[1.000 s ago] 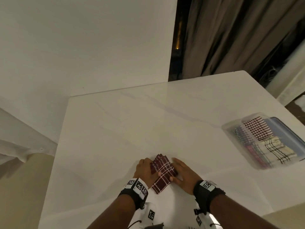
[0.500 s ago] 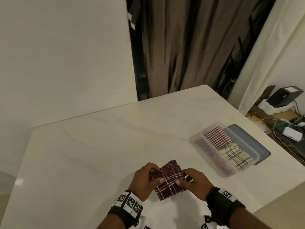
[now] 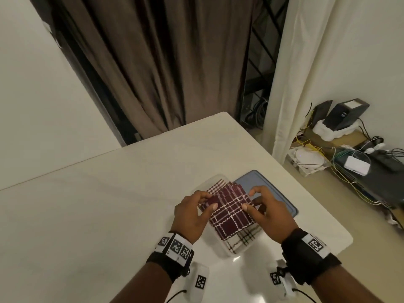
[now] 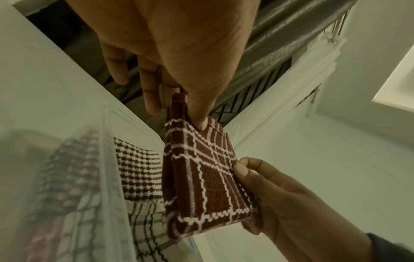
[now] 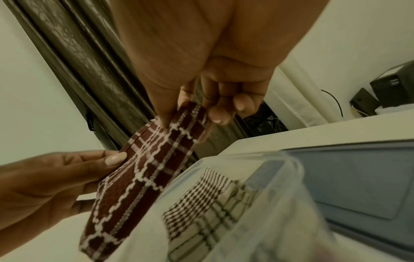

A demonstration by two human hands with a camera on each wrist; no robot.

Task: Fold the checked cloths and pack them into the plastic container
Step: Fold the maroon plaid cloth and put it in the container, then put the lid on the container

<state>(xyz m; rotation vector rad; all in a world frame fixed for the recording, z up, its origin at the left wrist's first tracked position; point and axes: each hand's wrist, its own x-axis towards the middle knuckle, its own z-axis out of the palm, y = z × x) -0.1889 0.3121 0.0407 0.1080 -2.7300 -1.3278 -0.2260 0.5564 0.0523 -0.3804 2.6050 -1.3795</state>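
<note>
A folded maroon checked cloth (image 3: 229, 212) hangs in the air just above the clear plastic container (image 3: 227, 253). My left hand (image 3: 192, 213) pinches its left edge between thumb and fingers, and my right hand (image 3: 265, 212) pinches its right edge. In the left wrist view the maroon cloth (image 4: 201, 179) is tilted over the container's wall (image 4: 112, 177). Inside lie a small-check maroon-and-white cloth (image 5: 199, 193) and a cream cloth with dark lines (image 3: 242, 239). More folded cloths show dimly through the container's side (image 4: 56, 177).
The container's blue-grey lid (image 3: 260, 182) lies flat on the white table (image 3: 109, 204), just beyond the container. The table's right edge (image 3: 323, 206) is close by. Brown curtains (image 3: 164, 62) hang behind; cables and boxes (image 3: 349, 154) sit on the floor at right.
Both hands lifted the folded maroon cloth off the table and carried it right, until it hung over the container. My head turned right too, so the container now sits under the hands.
</note>
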